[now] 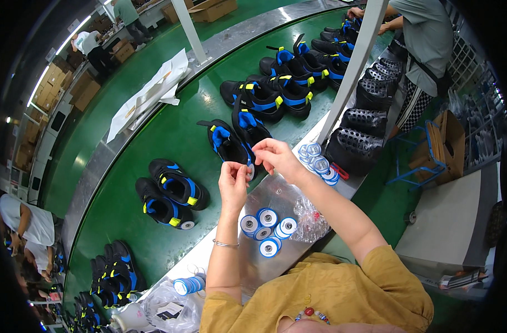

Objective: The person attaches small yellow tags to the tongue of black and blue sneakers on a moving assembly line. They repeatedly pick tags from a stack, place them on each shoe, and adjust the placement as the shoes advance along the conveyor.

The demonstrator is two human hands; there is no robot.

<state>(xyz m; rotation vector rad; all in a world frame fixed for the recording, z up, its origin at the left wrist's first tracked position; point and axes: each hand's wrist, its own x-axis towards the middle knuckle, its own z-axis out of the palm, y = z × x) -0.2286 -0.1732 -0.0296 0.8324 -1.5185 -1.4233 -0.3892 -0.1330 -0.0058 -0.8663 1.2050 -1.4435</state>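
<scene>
My left hand (234, 182) is closed in a pinch on a round white tag (250, 171), beside the heels of a black-and-blue pair of sneakers (226, 145). Just to its right, my right hand (277, 157) has thumb and forefinger pressed together; anything between them is too small to make out. Farther left, another pair of sneakers (178, 186) has a round tag (187, 225) at one heel. Several blue-rimmed round tags (267, 217) lie on a metal plate (264, 194) below my hands, beside a heap of clear plastic bits (310, 222).
More sneakers (259, 100) stand along the curved green belt (112, 208). Black perforated items (356, 145) line the right ledge, near wrapped round tags (319, 164) and a red-handled item (340, 172). A tag stack (189, 286) and clear bag (170, 308) lie lower left. A co-worker (428, 44) stands upper right.
</scene>
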